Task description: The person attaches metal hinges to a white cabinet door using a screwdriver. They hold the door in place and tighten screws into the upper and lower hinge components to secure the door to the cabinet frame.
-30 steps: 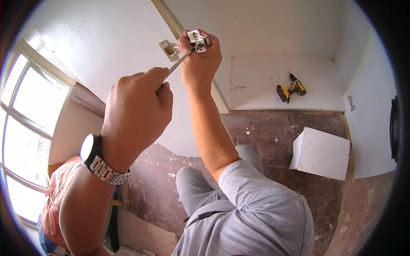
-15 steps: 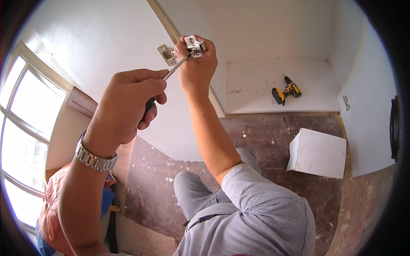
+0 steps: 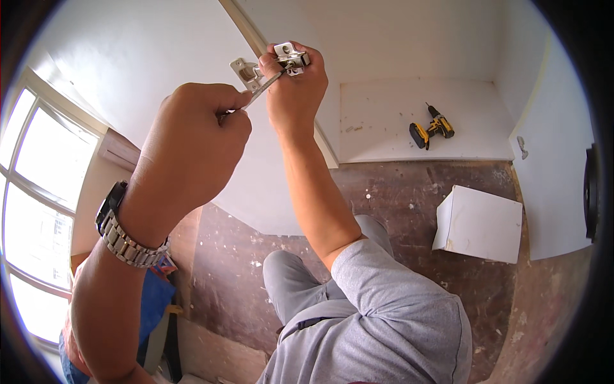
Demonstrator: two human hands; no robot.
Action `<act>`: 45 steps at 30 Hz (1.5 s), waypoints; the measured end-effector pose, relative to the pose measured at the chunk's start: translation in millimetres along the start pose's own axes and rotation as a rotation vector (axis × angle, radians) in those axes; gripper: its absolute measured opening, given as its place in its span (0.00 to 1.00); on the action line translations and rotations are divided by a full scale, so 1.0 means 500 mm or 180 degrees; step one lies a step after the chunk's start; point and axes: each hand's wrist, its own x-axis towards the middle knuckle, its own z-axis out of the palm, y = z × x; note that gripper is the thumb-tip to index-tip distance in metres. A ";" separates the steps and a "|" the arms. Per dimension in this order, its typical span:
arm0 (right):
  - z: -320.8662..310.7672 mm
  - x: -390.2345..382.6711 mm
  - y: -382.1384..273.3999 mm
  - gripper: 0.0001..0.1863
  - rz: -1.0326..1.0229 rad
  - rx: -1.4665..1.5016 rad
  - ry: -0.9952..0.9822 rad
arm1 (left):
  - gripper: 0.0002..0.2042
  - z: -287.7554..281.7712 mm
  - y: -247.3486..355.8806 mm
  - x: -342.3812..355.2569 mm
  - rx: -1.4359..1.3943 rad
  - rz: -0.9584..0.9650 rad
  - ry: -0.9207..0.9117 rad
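Note:
My left hand (image 3: 198, 137), with a metal-band wristwatch (image 3: 131, 246) on its wrist, is closed around a screwdriver (image 3: 265, 86). The fist hides the handle, and only the thin metal shaft shows. Its tip meets the silver cabinet hinge (image 3: 293, 59), at or very near a screw. My right hand (image 3: 297, 96) grips that hinge, thumb on the left side and fingers curled behind it. The hinge's cup plate (image 3: 244, 73) sits on the white cabinet door (image 3: 160, 51), close to the door's edge.
A yellow and black cordless drill (image 3: 432, 130) lies on the white cabinet floor (image 3: 377, 150) beside small loose bits. A white box (image 3: 483, 224) stands on the stained brown floor (image 3: 409, 192). Another white door (image 3: 556, 192) is at right. A window (image 3: 41, 211) is at left.
My left hand has turned over at the wrist, bringing its back into view and hiding the screwdriver's handle. The watch's dark face now shows. My right hand keeps its hold on the hinge.

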 end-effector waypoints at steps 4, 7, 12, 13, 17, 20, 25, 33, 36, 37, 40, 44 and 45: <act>0.000 -0.001 0.000 0.17 0.0048 -0.0039 -0.0027 | 0.10 0.007 0.008 -0.014 0.0262 0.0311 0.0249; -0.004 0.001 -0.001 0.17 0.0027 -0.0055 0.0005 | 0.09 0.010 0.010 -0.015 0.0806 0.0694 0.0217; 0.002 0.000 0.004 0.17 0.0071 0.0079 0.0011 | 0.10 0.008 0.006 -0.024 0.2356 0.1152 0.0195; 0.003 -0.001 0.004 0.17 0.0076 0.0089 0.0011 | 0.10 0.010 0.008 -0.028 0.2366 0.1147 0.0193; 0.006 -0.005 -0.001 0.15 0.0080 0.0136 0.0030 | 0.12 0.016 0.012 -0.033 0.3257 0.1480 0.0228; -0.004 0.003 0.005 0.16 0.0035 0.0123 -0.0011 | 0.13 0.019 0.000 -0.032 0.2955 0.1500 0.0353; -0.016 0.011 -0.001 0.17 0.0121 0.0032 -0.0195 | 0.14 -0.009 0.000 -0.029 0.0458 0.0601 0.0092; -0.024 0.012 -0.009 0.21 0.0099 -0.0349 -0.0162 | 0.17 -0.014 0.018 -0.016 -0.2338 -0.1028 -0.0199; -0.023 0.009 -0.021 0.20 0.0148 -0.0597 -0.0199 | 0.15 0.001 0.017 -0.009 -0.1823 -0.0975 -0.0352; -0.022 0.009 -0.018 0.20 0.0147 -0.0597 -0.0203 | 0.15 0.004 0.011 -0.007 -0.1824 -0.0974 -0.0348; -0.020 0.006 -0.011 0.19 -0.0018 -0.0735 -0.0240 | 0.14 0.003 0.008 -0.002 -0.0789 -0.0460 -0.0208; -0.014 0.001 -0.007 0.16 -0.0060 -0.0653 -0.0117 | 0.12 -0.002 0.012 -0.009 -0.0007 0.0121 -0.0083; -0.015 0.004 -0.004 0.15 -0.0067 -0.0548 -0.0106 | 0.11 0.003 0.006 -0.008 0.0358 0.0547 0.0080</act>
